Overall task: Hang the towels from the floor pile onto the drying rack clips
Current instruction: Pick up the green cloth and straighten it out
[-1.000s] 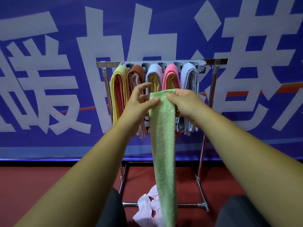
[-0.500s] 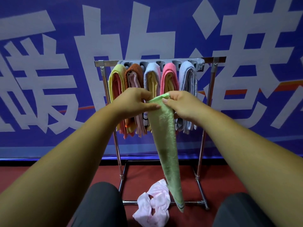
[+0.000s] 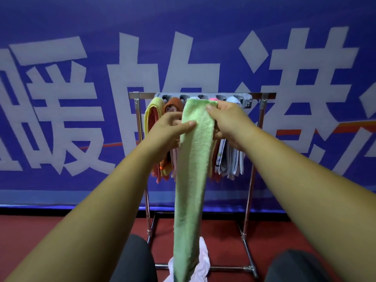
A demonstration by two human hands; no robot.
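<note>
While both hands hold it up in front of the drying rack (image 3: 262, 95), the green towel (image 3: 193, 159) hangs as one long narrow strip. Its top edge lies level with the grey clip strip (image 3: 247, 102) under the rack's top bar, and its lower end runs out of view at the bottom. The right hand (image 3: 227, 119) grasps the towel's upper right corner, thumb on the near face. The left hand (image 3: 168, 129) pinches the left edge slightly lower, thumb in front and fingers behind. Whether the towel touches any clip cannot be told.

Towel and hands together cover the middle of the clip strip. A yellow towel (image 3: 151, 110) hangs at the strip's left end, with an orange-brown towel (image 3: 175, 102) just beside it, both partly behind the left hand. Only a sliver of a pink towel (image 3: 213, 98) shows above the right hand. A pale blue towel (image 3: 232, 159) hangs at the strip's right end, its lower folds visible beneath the right wrist.

By the rack's base bar a pale pink cloth (image 3: 203, 259) lies on the red floor (image 3: 40, 241), partly hidden by the green towel. A blue banner (image 3: 81, 27) with white characters stands behind the rack.
</note>
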